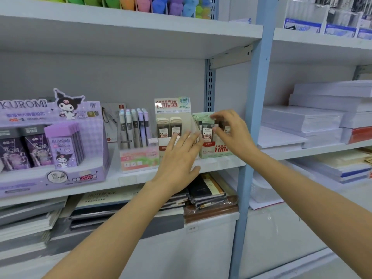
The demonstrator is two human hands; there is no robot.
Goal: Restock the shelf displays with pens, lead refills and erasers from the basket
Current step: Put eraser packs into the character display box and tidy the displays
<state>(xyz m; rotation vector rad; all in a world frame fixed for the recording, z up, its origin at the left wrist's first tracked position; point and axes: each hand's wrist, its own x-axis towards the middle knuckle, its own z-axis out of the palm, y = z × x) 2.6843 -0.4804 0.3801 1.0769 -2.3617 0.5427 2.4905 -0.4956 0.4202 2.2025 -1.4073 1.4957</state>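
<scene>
On the middle shelf [219, 164] stands a green lead-refill display box [213, 152] next to a beige lead-refill display [171, 125]. My right hand [231, 133] reaches into the green box, its thumb and fingers pinching a green-capped refill case [207, 127] among the row. In front of the beige display, my left hand [179, 158] lies with straight fingers against the clear divider beside the green box. To the left sit a pen display [134, 135] with pastel mechanical pencils and a purple Kuromi refill box [52, 146]. The basket is out of view.
A blue upright post [255, 117] borders the shelf on the right. Beyond it lie stacks of white paper [314, 117]. Notebooks [205, 192] fill the shelf below. Coloured highlighters [153, 5] line the top shelf.
</scene>
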